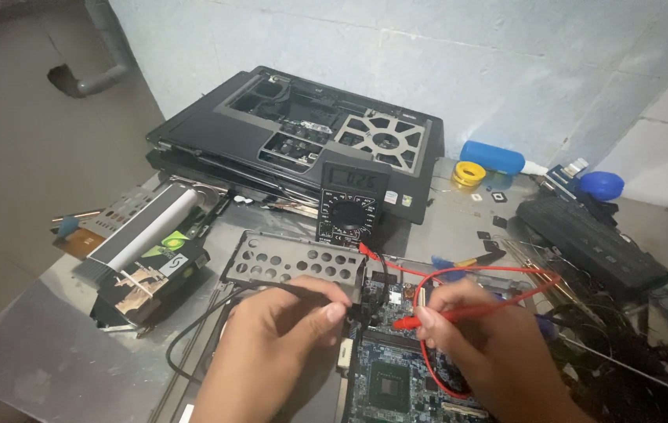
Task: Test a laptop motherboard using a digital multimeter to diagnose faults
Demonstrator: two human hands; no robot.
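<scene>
My left hand (pixel 279 337) pinches a black probe (pixel 353 313) whose tip rests on the upper edge of a blue circuit board (pixel 392 384). A red probe (pixel 459 312) is gripped in my right hand (pixel 483 345), its tip touching the board close to the black one. Red and black leads run up to a black multimeter (pixel 352 202) that leans upright behind the board, its display lit. A perforated metal plate (pixel 295 258) lies just beyond my left hand.
An opened black laptop chassis (pixel 302 133) leans by the wall. A cooler block with white roll (pixel 146 254) sits at left. A black battery pack (pixel 592 243), tangled wires (pixel 624 345), a yellow tape roll (pixel 468 172) and a blue cylinder (pixel 492 157) are at right.
</scene>
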